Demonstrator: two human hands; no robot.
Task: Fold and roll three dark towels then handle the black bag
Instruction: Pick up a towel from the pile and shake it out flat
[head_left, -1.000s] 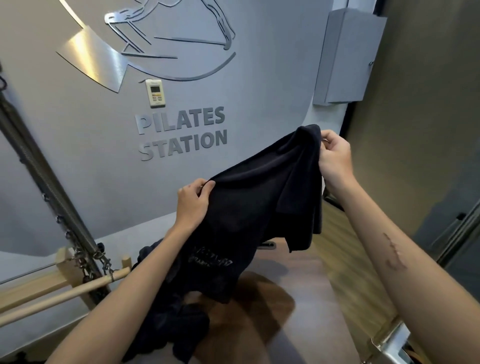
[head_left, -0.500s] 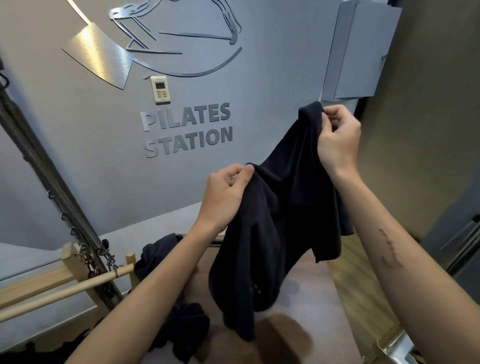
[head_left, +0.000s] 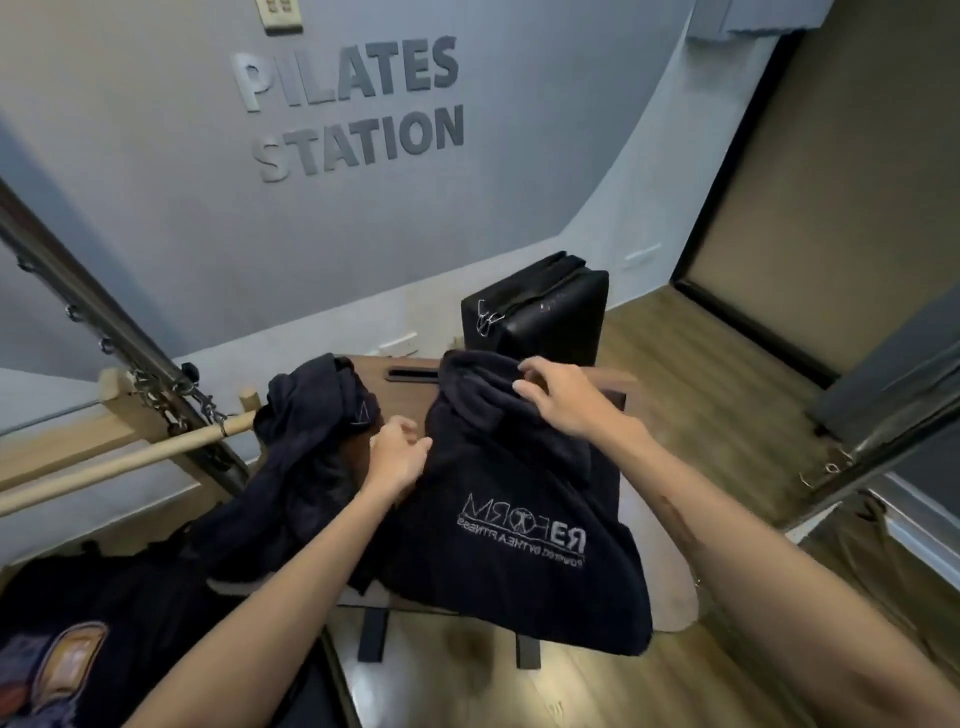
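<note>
Both hands grip a dark towel spread over the bench: the left hand pinches its left edge, the right hand its far fold. More towels lie heaped to the left, and the black bag stands beyond the far end.

Two bare forearms, no sleeves; the right forearm bears a long scar-like mark; the hands are ringless.

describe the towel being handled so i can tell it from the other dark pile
Below the PILATES STATION wall lettering stands a small wooden table. The towel in both hands drapes over its front edge; unlike the crumpled pile on its left, it shows a large pale printed logo.
</note>
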